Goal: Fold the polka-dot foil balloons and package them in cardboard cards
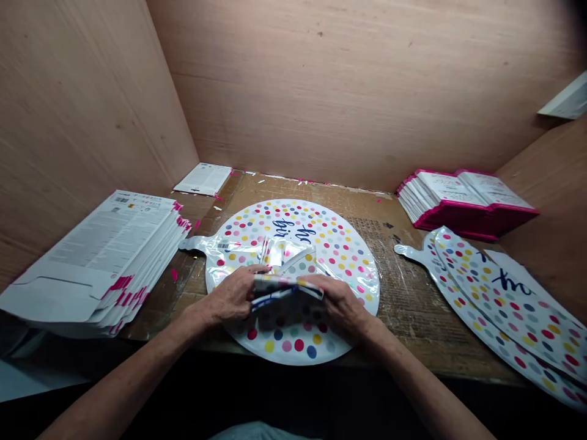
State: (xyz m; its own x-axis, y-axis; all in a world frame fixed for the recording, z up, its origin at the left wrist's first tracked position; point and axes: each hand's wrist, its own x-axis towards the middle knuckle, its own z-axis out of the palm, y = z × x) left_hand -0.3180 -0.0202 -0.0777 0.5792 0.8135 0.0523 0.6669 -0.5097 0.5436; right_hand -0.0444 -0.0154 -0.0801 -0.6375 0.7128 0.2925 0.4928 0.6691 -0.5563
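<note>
A flat, round foil balloon, white with coloured dots and dark blue lettering, lies on the cardboard-covered bench in front of me. Its filling neck points left. Above its middle, both hands grip a folded, dotted foil balloon whose layers stand up in creases. My left hand closes on the left end of the fold, thumb on top. On the right end, my right hand is closed too, its fingertips partly hidden behind the foil.
Stacked white printed packets with pink edges lean at the left. Another packet lies in the back left corner. Pink-edged packets stand at the back right. More flat dotted balloons overhang the bench's front right. Wooden panels enclose the bench.
</note>
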